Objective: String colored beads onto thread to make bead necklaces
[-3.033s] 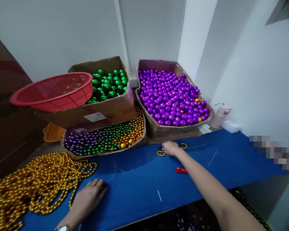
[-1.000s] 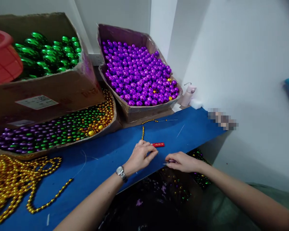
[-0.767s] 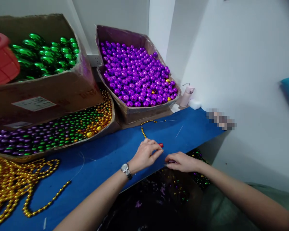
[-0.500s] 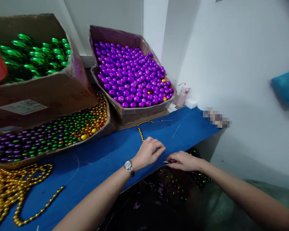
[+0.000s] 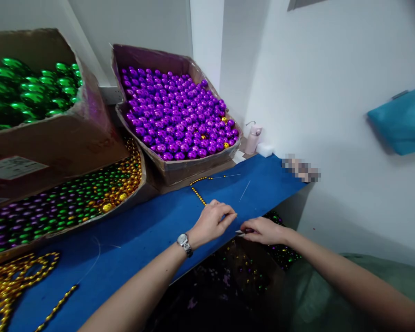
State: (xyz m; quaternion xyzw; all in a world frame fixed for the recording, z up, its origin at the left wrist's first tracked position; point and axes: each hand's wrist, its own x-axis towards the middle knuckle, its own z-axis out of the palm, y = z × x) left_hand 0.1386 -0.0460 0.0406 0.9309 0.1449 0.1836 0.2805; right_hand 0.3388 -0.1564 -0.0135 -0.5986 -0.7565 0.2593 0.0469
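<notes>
My left hand point(image 5: 212, 221), with a watch point(image 5: 184, 244) at the wrist, is over the blue cloth point(image 5: 124, 235), thumb and index finger pinched together; what lies between the fingertips is too small to name. A short string of small gold beads point(image 5: 198, 196) runs from behind this hand toward the boxes and ends in a clear thread. Just to the right, at the cloth's front edge, my right hand point(image 5: 263, 230) is closed around small scissors point(image 5: 240, 232), their blades pointing left. The two hands are apart. A loose piece of clear thread point(image 5: 245, 189) lies beyond them.
Purple balls fill a cardboard box point(image 5: 183, 169) at the back. Left of it, a box of green balls point(image 5: 55, 143) sits over a tray of mixed beads point(image 5: 69, 203). Gold bead strands point(image 5: 3, 286) lie at the near left. A pink bottle point(image 5: 253, 139) stands at the back right.
The view has turned slightly right, so the boxes and cloth appear shifted left. Both hands keep nearly the same pose, the left pinched and the right on the scissors.
</notes>
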